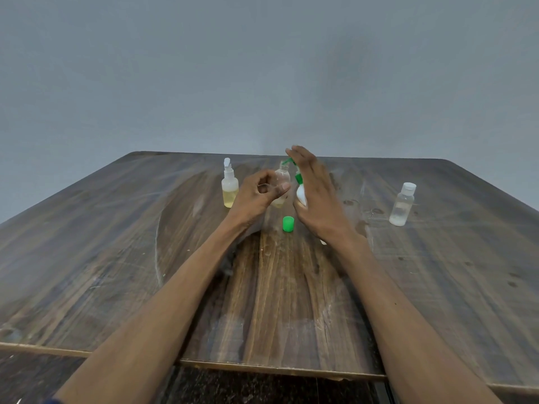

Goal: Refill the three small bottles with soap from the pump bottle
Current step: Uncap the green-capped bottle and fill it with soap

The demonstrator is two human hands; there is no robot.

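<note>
My left hand (258, 195) grips a small clear bottle (282, 178) with a little yellowish soap at its bottom; its neck is uncapped. My right hand (316, 193) lies flat over the white pump bottle (301, 193) with a green pump head, fingers stretched over the top; the green spout points at the small bottle's mouth. A green cap (288, 223) stands on the table just in front of both. To the left is a small bottle (229, 189) half full of yellow soap, its white flip cap open. Far right stands a capped clear bottle (402, 204).
Everything rests on a dark, scratched wooden table (145, 258) against a grey wall. The table's near edge runs across the bottom of the view, with dark floor below it.
</note>
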